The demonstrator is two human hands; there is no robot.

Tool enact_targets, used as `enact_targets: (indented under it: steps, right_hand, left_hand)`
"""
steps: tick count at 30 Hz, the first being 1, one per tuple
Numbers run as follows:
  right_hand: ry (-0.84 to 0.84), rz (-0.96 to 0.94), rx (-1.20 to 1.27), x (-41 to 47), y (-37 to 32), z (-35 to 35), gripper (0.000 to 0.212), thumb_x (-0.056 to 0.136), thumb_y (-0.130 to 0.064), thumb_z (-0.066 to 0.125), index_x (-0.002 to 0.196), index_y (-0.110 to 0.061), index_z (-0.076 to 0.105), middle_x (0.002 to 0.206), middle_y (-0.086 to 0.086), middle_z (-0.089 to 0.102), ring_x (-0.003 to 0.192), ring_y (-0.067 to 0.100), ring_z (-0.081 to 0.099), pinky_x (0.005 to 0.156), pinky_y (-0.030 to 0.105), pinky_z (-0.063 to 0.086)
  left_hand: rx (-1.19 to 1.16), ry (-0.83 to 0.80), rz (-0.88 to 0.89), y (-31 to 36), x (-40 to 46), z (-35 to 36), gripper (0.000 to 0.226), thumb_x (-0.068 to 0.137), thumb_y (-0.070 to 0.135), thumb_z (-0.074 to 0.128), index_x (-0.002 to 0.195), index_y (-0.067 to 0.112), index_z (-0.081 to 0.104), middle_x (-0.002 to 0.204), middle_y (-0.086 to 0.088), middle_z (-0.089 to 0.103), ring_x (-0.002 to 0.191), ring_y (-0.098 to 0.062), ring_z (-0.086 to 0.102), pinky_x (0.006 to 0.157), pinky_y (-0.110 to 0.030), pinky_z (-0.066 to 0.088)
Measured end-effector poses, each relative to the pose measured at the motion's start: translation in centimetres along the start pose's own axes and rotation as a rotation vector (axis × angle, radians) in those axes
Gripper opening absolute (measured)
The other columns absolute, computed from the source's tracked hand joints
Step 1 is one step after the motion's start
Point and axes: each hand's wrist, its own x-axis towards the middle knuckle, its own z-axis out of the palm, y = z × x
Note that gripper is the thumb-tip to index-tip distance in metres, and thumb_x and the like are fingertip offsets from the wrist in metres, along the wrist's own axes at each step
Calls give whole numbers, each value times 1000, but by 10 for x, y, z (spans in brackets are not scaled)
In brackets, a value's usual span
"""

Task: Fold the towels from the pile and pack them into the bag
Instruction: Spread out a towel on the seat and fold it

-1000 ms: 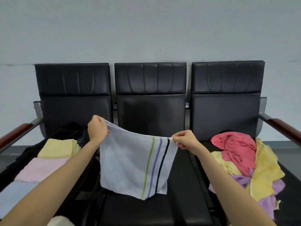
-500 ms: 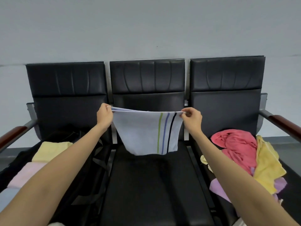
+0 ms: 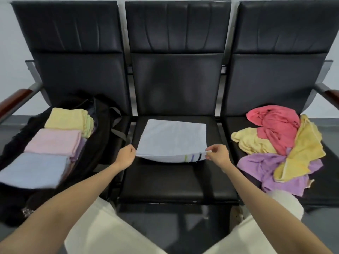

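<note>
Towel (image 3: pixel 172 138) corners pinched by both hands

Both bare forearms reach forward from the bottom corners of the view and converge toward the middle, elbows out wide. The left hand (image 3: pixel 126 156) sits knuckles-up with its fingers curled and thumb tucked against them, pinching the near left corner of the pale blue striped towel (image 3: pixel 173 139). The right hand (image 3: pixel 218 156) mirrors it at the near right corner, thumb and forefinger pressed together on the cloth's edge, the other fingers loosely bent behind. The two hands are level with each other and held apart by the towel's width. Both wrists are straight. Below the arms, the person's knees in cream trousers are spread apart.
</note>
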Motion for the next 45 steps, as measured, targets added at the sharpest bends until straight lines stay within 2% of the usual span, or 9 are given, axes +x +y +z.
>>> enact_targets:
  steps: [5,12,15,18,24,29,34,38,45]
  right_hand:
    - [-154,30,-70,-43,30,20,17,77,2,63,76,-15,66,57,2,64,60,14,62,72,31,53]
    - [-138,-63,-32,-55,43,24,14,79,-3,73,86,-14,66,79,8,68,69,16,65,69,22,54]
    - [-110,-89,-14,-55,44,23,13,78,-8,76,85,-15,68,82,5,69,75,15,65,68,11,50]
    - [-123,-103,-14,-55,43,22,10,78,-11,76,84,-15,69,82,3,70,77,15,65,74,19,52]
    - [-148,-144,19,-55,39,18,10,78,-7,76,84,-14,71,81,-4,69,75,12,66,73,19,52]
    - [-155,-85,267,-55,45,15,14,76,-1,76,85,-10,70,80,8,70,70,12,67,64,20,55]
    - [17,244,465,-29,59,21,14,92,-8,60,101,2,60,86,16,65,67,17,66,59,22,56]
    - [-63,380,481,31,52,32,20,95,-15,53,80,-2,57,79,13,64,67,25,66,60,28,59]
    - [0,332,357,131,24,47,24,85,-10,59,67,-8,44,77,12,58,82,28,66,63,40,60]
  left_hand:
    - [164,-144,31,-59,-38,25,25,98,8,42,77,4,54,89,-12,56,86,-27,56,73,-31,38]
    - [716,-259,76,-26,-47,29,12,83,18,53,85,10,62,102,-8,53,96,-29,53,78,-35,42]
    - [563,-297,161,-1,-45,44,23,78,19,60,98,12,66,110,-6,56,103,-27,53,83,-34,44]
    - [263,-494,283,29,-48,70,36,81,21,68,115,14,60,119,-4,53,112,-20,51,94,-28,41]
    - [28,-575,413,92,-51,118,34,79,24,77,108,13,64,107,0,64,97,-15,60,84,-27,47]
    - [10,-567,468,117,-54,142,17,88,14,65,104,9,62,88,-1,61,78,-17,56,70,-26,44]
    - [151,-555,541,122,-52,140,13,99,26,48,95,14,44,71,5,48,65,-16,48,55,-26,32]
    - [111,-541,527,125,-52,129,19,99,26,49,91,9,46,63,7,49,59,-14,49,59,-34,38]
    - [-18,-595,370,114,-47,120,12,87,15,60,81,13,50,64,2,47,57,-10,36,59,-24,32]
